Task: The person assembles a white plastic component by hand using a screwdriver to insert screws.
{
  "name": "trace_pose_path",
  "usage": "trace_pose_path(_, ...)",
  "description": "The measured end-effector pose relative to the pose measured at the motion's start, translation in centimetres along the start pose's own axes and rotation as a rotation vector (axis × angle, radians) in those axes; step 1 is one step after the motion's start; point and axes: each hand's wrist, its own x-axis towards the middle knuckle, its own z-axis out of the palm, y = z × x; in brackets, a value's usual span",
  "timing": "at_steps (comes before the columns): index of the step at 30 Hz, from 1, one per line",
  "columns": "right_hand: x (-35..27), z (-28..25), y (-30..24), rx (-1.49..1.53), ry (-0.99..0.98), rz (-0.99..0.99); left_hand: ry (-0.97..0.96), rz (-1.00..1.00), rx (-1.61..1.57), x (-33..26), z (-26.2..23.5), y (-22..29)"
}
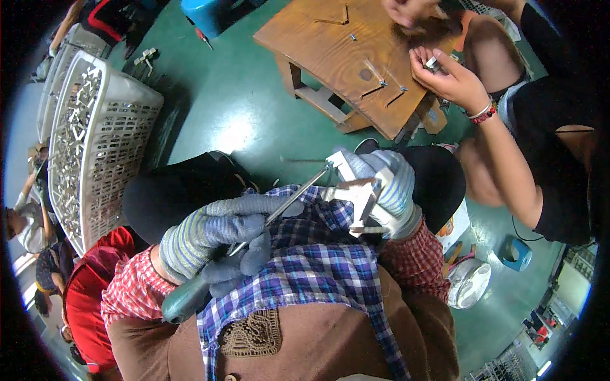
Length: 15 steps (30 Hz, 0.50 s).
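A screwdriver with a green handle lies in my gloved left hand, whose fingers close round its shaft. The shaft slants up and right, and its tip meets a small screw at one end of a white, branched metal bracket. My right hand, in a grey striped glove, grips that bracket over my lap; its fingers are partly hidden behind the part. A thin, blurred rod sticks out leftward from the screw's end. Beneath both hands is a blue checked apron.
A white plastic basket full of metal parts stands at left. Ahead is a low wooden table with screws and thin rods. A co-worker's hand at right holds a small metal piece. A blue stool and a clear bag stand around.
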Motion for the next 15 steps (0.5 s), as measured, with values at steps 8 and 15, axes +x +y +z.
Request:
trace_pose_path(8, -1.9, 2.3, 1.1, 0.056, -0.330, 0.288, 0.048, -0.037, 0.423, -0.4, -1.7, 1.4)
trace_pose_path(15, -1.6, 1.8, 1.3, 0.085, -0.428, 0.127, 0.147, -0.108, 0.541, 0.1, -1.1, 2.5)
